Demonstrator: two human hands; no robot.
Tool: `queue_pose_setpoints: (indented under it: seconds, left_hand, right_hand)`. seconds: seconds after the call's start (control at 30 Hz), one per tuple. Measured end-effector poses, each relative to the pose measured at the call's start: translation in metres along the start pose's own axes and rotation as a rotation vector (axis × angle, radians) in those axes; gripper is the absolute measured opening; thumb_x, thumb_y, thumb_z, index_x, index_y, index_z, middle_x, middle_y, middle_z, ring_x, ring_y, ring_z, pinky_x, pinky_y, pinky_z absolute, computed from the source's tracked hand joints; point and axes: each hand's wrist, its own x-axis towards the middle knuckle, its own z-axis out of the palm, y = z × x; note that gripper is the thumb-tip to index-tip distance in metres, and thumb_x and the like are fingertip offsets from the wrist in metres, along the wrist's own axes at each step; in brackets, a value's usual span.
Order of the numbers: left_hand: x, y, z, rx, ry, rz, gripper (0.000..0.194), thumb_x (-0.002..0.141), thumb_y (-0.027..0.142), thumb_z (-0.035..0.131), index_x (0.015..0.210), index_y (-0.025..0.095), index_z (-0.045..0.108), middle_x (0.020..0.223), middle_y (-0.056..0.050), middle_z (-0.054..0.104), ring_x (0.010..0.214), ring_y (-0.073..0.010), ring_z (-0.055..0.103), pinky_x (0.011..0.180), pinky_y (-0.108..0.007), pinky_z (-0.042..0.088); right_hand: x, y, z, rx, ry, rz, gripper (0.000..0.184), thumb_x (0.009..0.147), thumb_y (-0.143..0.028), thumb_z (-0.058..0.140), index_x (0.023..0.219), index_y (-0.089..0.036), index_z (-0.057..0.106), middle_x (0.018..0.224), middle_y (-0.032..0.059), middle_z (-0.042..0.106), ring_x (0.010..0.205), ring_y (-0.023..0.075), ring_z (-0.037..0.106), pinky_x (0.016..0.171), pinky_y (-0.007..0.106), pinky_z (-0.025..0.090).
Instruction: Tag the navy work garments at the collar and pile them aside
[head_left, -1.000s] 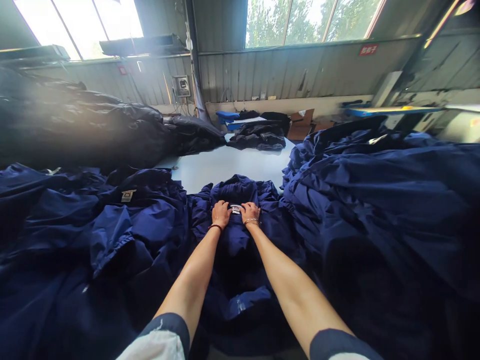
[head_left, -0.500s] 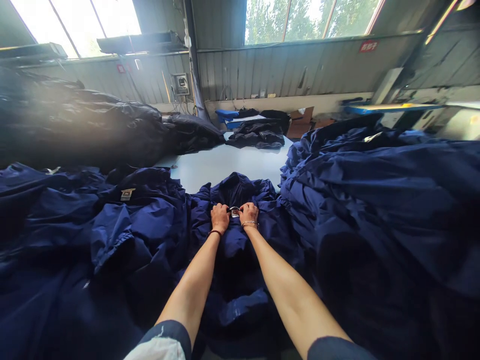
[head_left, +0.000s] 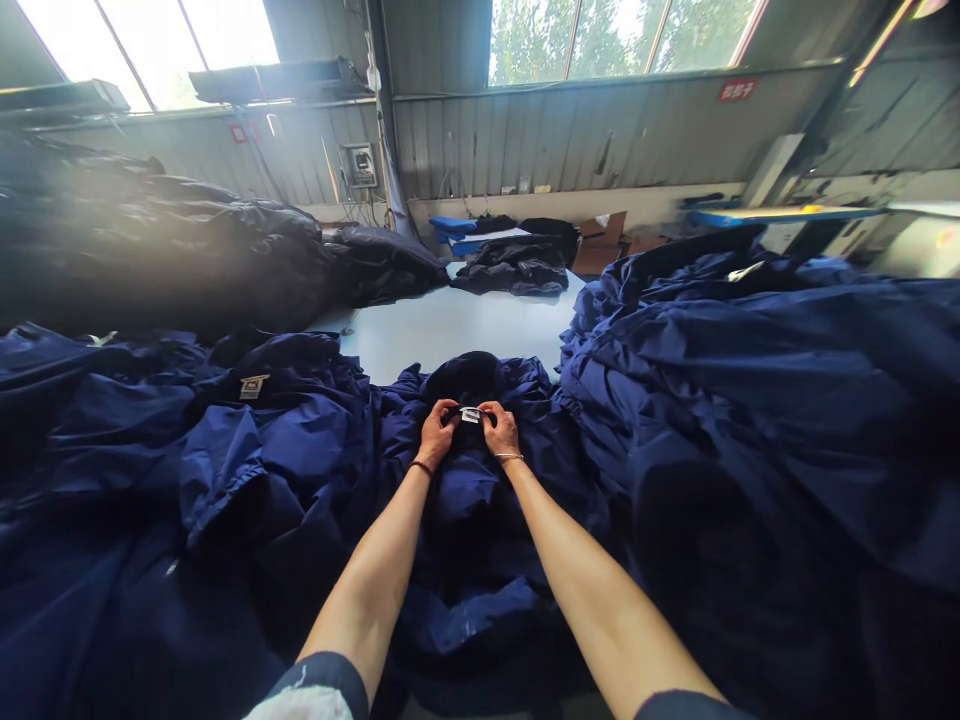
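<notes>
While pinching the collar band of a navy garment (head_left: 463, 490) between left hand (head_left: 436, 432) and right hand (head_left: 501, 432), with fingers clamped on either side of its white label (head_left: 470, 415), holds it at the near edge of the pale tabletop (head_left: 450, 330). Hemmed in by the left navy heap (head_left: 120, 430) and right navy heap (head_left: 750, 370), with the black pile (head_left: 187, 230) beyond at left and a black bundle (head_left: 517, 268) farther back.
</notes>
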Motion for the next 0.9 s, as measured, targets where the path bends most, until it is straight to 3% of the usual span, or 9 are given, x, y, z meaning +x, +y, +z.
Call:
queue_pose_setpoints:
  seconds: [0.1,0.27,0.4,0.53,0.73,0.9]
  left_hand:
    - [0.0,0.003,-0.003,-0.141,-0.055,0.031,0.042,0.076,0.014,0.055,0.116,0.023,0.063,0.117,-0.002,0.066,0.106,-0.0169,0.059,0.097,-0.031,0.043]
    - [-0.003,0.008,-0.007,-0.303,-0.093,-0.027,0.027,0.074,0.019,0.053,0.092,0.018,0.072,0.099,-0.003,0.072,0.094,-0.0176,0.063,0.09,-0.031,0.047]
    - [-0.004,0.008,-0.007,-0.343,-0.063,-0.08,0.025,0.077,0.026,0.052,0.088,0.017,0.073,0.089,-0.004,0.072,0.082,-0.0162,0.063,0.08,-0.029,0.05]
    - [-0.001,0.004,-0.004,-0.325,-0.034,-0.051,0.027,0.075,0.037,0.065,0.089,0.015,0.07,0.09,-0.006,0.071,0.084,-0.0168,0.063,0.08,-0.028,0.05]
    - [0.001,-0.001,-0.004,-0.26,-0.034,0.01,0.024,0.073,0.033,0.068,0.092,0.017,0.07,0.097,-0.005,0.07,0.094,-0.0173,0.062,0.091,-0.031,0.046]
    - [0.004,-0.004,-0.005,-0.37,-0.087,-0.088,0.019,0.072,0.03,0.067,0.085,0.016,0.071,0.089,-0.005,0.071,0.087,-0.0174,0.064,0.086,-0.032,0.048]
  right_hand:
    - [0.001,0.0,-0.003,0.087,-0.029,0.013,0.031,0.083,-0.03,0.041,0.097,-0.025,0.069,0.099,-0.0002,0.069,0.099,0.0196,0.055,0.091,0.03,0.041]
    - [0.003,0.0,-0.005,0.193,-0.057,-0.011,0.045,0.088,-0.043,0.032,0.088,-0.023,0.072,0.087,0.0015,0.072,0.088,0.0189,0.061,0.084,0.028,0.044]
    - [0.003,0.0,-0.004,0.203,-0.057,-0.014,0.036,0.083,-0.046,0.045,0.085,-0.022,0.071,0.087,0.0015,0.073,0.086,0.0185,0.063,0.083,0.027,0.045]
    - [0.003,0.002,-0.003,0.218,-0.056,-0.043,0.032,0.081,-0.045,0.049,0.086,-0.021,0.071,0.087,0.0022,0.073,0.086,0.0183,0.064,0.084,0.027,0.046]
    - [0.003,0.007,0.001,0.261,-0.039,-0.034,0.032,0.08,-0.046,0.051,0.086,-0.021,0.07,0.087,0.0029,0.073,0.085,0.0188,0.064,0.082,0.029,0.047]
    - [0.004,0.009,0.003,0.256,-0.027,-0.021,0.033,0.081,-0.046,0.05,0.085,-0.02,0.069,0.085,0.0036,0.072,0.084,0.019,0.064,0.082,0.029,0.047]
